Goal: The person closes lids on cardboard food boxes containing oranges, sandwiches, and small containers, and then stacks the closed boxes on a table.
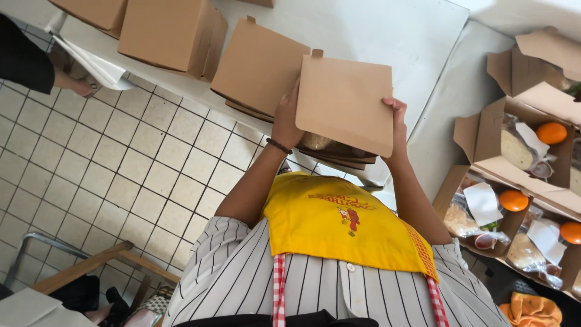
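We saw the person holding a brown cardboard meal box [345,115] at the edge of the white table [393,36], just in front of the yellow apron [339,224] worn over a striped shirt [242,278]. The left hand [286,121] was closed on the box's left side, fingers wrapped against its edge, a dark beaded bracelet [279,146] at the wrist. The right hand [396,118] gripped the box's right edge, the fingertips [390,103] curled over the lid. The lid was tilted up toward the camera with its small tab at the top, and beneath its lower edge we could make out a bit of packed food, too hidden to tell what kind. Just beside the held box, to its left, a flat closed box [257,63] lay on the table, resting on another; farther left stood two taller closed cartons [163,30]. Well apart on the right, several open boxes [520,151] sat side by side, each holding wrapped food, a white napkin and an orange fruit [551,132]. An orange cloth [529,310] lay at the lower right corner. Below the table ran a floor of pale square tiles [121,157], with part of a wooden and metal chair [91,263] at the lower left, and another person's dark sleeve and hand [66,82] showed at the upper left
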